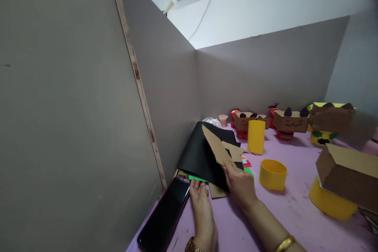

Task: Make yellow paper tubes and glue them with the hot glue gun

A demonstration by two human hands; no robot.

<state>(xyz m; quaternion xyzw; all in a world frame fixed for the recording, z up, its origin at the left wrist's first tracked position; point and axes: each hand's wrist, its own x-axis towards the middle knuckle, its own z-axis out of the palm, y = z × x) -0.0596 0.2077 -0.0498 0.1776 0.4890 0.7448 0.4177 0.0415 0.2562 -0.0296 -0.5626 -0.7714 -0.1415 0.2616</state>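
My right hand (240, 185) is closed on the lower end of a flat brown cardboard piece (215, 145), which tilts up over black paper sheets (196, 153). My left hand (201, 201) lies palm up with its fingers stretched out at the front edge of the black sheets. Its fingertips are at a green paper (197, 178) that peeks out from under them; whether they touch it I cannot tell. Between the hands, another cardboard piece (217, 191) pokes out below the black paper. Irregular cardboard cut-outs (234, 151) lie behind my right hand.
A black phone (165, 216) lies left of my left hand, beside the grey partition (165, 67). Yellow paper tubes (256, 138) stand to the right, near a cardboard box on a yellow ring (333, 201). Decorated cardboard figures (291, 122) and a paper cup (223, 120) stand behind.
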